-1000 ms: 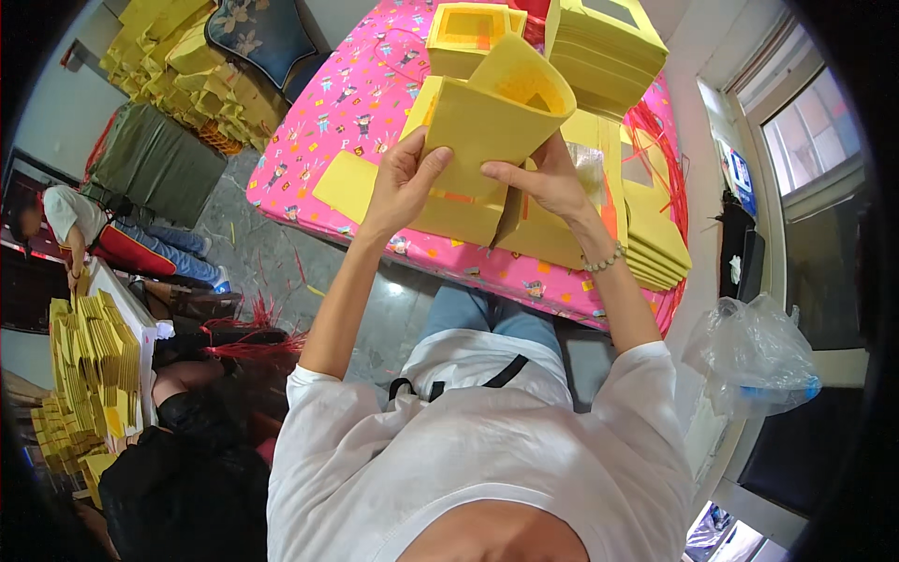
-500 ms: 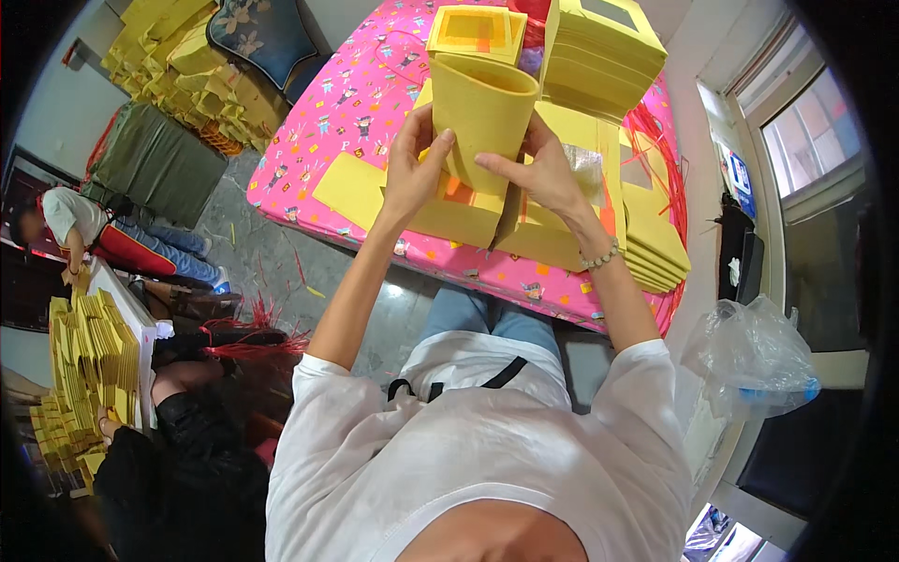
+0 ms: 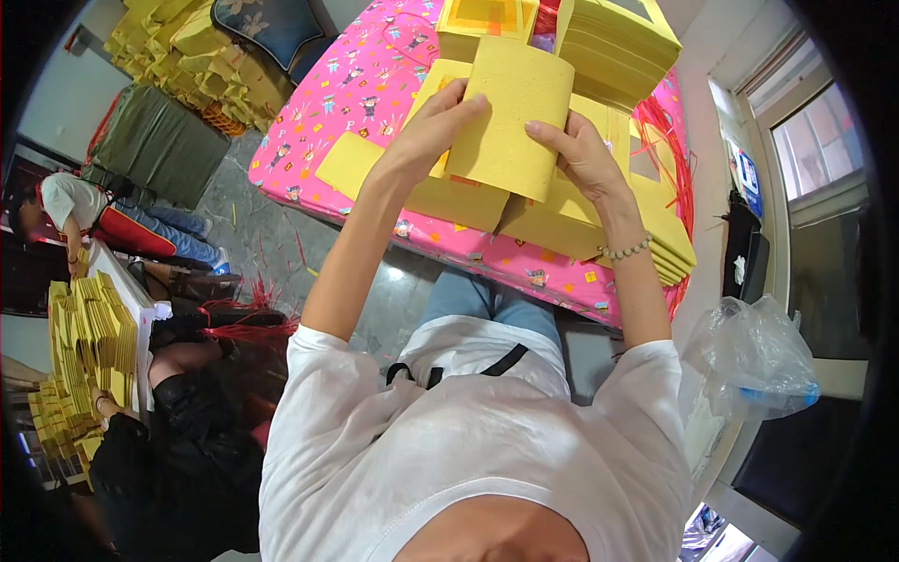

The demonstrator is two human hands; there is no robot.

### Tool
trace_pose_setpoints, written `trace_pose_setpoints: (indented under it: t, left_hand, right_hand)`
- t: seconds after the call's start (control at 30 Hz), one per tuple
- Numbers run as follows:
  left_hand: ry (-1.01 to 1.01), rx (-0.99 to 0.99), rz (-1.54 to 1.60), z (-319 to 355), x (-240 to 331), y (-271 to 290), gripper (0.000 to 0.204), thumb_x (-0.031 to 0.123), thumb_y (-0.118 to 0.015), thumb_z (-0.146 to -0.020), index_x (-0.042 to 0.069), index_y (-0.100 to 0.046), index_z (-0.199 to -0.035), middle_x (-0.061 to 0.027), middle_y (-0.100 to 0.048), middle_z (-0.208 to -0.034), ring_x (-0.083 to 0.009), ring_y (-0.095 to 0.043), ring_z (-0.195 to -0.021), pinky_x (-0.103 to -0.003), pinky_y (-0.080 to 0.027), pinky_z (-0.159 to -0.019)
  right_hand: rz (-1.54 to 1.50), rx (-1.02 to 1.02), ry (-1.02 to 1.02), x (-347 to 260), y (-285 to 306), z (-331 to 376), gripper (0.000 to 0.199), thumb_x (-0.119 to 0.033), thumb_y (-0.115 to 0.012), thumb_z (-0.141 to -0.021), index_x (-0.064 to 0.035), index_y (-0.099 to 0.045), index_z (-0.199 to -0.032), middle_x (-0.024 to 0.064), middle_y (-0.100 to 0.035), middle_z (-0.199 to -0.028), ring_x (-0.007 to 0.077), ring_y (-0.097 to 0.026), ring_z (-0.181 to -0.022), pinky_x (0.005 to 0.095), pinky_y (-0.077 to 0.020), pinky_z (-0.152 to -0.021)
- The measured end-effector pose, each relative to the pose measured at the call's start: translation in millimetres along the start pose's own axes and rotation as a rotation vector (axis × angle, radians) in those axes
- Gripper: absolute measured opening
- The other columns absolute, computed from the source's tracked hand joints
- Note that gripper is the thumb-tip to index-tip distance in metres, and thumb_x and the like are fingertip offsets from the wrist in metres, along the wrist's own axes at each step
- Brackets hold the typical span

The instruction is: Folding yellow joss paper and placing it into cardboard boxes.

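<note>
A folded yellow paper sheet (image 3: 510, 117) is held up above the pink patterned table (image 3: 375, 84). My left hand (image 3: 431, 131) grips its left edge and my right hand (image 3: 576, 155), with a bead bracelet at the wrist, grips its right edge. Under the hands lie flat yellow paper stacks (image 3: 440, 192). A tall yellow paper pile (image 3: 623, 42) stands at the table's far right, and an open yellow paper box (image 3: 487, 19) sits behind the held sheet.
Red strings (image 3: 670, 140) hang at the table's right edge. A clear plastic bag (image 3: 754, 361) sits at the right by a window. At the left, other people (image 3: 84, 211) sit on the floor beside yellow paper bundles (image 3: 89, 328). More bundles (image 3: 187, 42) fill the far left corner.
The yellow paper, held as an open tube with its mouth showing, has been pressed flat between both hands and now shows its plain face.
</note>
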State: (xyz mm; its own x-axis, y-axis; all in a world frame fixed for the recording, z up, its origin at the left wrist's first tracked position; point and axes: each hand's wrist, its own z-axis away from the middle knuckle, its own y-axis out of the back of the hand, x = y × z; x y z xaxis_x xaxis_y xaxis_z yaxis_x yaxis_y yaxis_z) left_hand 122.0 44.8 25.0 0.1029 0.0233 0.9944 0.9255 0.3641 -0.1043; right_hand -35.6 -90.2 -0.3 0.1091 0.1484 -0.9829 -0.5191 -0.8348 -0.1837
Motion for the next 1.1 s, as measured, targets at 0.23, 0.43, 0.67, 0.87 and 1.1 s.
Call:
trace_pose_setpoints:
  t: [0.23, 0.43, 0.67, 0.87, 1.1]
  left_hand:
    - [0.031, 0.009, 0.025, -4, -4, -3, 0.039, 0.026, -0.045, -0.097, 0.002, -0.045, -0.127, -0.006, -0.056, -0.116, -0.0128, -0.052, -0.107, -0.029, -0.041, -0.091]
    - [0.07, 0.052, 0.039, -4, 0, -11, 0.037, 0.024, -0.044, -0.097, 0.002, -0.046, -0.126, -0.0059, -0.057, -0.114, -0.0128, -0.053, -0.104, -0.028, -0.043, -0.089]
    - [0.107, -0.025, 0.06, -12, -7, -5, 0.035, 0.022, -0.044, -0.096, 0.001, -0.047, -0.125, -0.0066, -0.057, -0.114, -0.0139, -0.056, -0.101, -0.029, -0.045, -0.086]
    - [0.108, -0.052, 0.103, -13, -7, -7, 0.035, 0.02, -0.045, -0.095, -0.001, -0.048, -0.123, -0.0089, -0.058, -0.114, -0.0156, -0.057, -0.101, -0.03, -0.046, -0.087]
    - [0.116, -0.046, 0.048, -9, -5, -9, 0.04, 0.021, -0.047, -0.095, -0.003, -0.044, -0.127, -0.01, -0.057, -0.116, -0.015, -0.059, -0.103, -0.028, -0.05, -0.085]
  right_hand:
    - [-0.095, -0.055, -0.076, -2, 3, 8, 0.047, -0.022, -0.068, -0.084, 0.0032, -0.051, -0.12, 0.0086, -0.062, -0.112, 0.0139, -0.061, -0.099, 0.0278, -0.0497, -0.086]
    - [-0.127, -0.019, -0.096, 1, 4, 10, 0.046, -0.022, -0.068, -0.085, 0.0055, -0.052, -0.118, 0.0103, -0.062, -0.111, 0.0139, -0.061, -0.097, 0.0264, -0.05, -0.085]
    - [-0.144, -0.016, -0.115, 1, 4, 12, 0.044, -0.021, -0.066, -0.086, 0.0063, -0.052, -0.117, 0.0109, -0.062, -0.109, 0.0139, -0.062, -0.095, 0.0255, -0.0506, -0.084]
    - [-0.176, -0.043, -0.123, 3, 8, 13, 0.047, -0.02, -0.068, -0.085, 0.0063, -0.05, -0.119, 0.0113, -0.06, -0.113, 0.0151, -0.06, -0.1, 0.0269, -0.0504, -0.086]
    - [-0.183, -0.024, -0.134, 6, 10, 15, 0.047, -0.02, -0.067, -0.085, 0.0059, -0.05, -0.12, 0.0108, -0.06, -0.113, 0.0146, -0.06, -0.1, 0.0265, -0.0508, -0.085]
